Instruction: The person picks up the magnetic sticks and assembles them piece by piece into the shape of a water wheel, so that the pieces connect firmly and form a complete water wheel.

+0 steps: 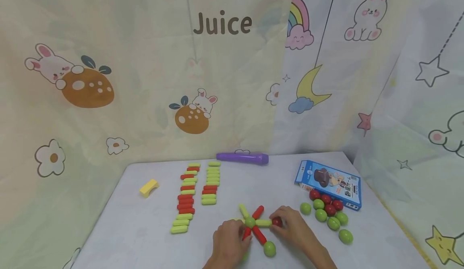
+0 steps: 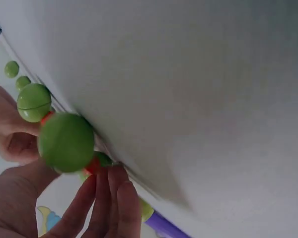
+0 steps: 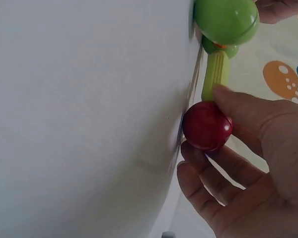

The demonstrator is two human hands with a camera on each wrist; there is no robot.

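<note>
A star-shaped build lies on the table, with red and yellow-green sticks radiating from a green hub ball (image 1: pixel 250 222). My right hand (image 1: pixel 294 228) pinches a red ball (image 3: pixel 207 126) at the outer end of a yellow-green stick (image 3: pixel 216 74), thumb at the joint and fingers curled under the ball. On the left of the build, my left hand (image 1: pixel 229 243) grips a red stick (image 2: pixel 93 166), partly hidden by the fingers. A green ball (image 1: pixel 270 249) caps another red stick (image 1: pixel 259 235), and a further green ball (image 2: pixel 67 143) sits beside the left hand.
Loose red and green balls (image 1: pixel 321 215) lie right of the build, by a blue box (image 1: pixel 335 182). Two columns of sticks (image 1: pixel 185 200) stand to the left, with a yellow arch block (image 1: pixel 149 188) beyond. A purple microphone-shaped tube (image 1: pixel 243 158) lies at the back edge.
</note>
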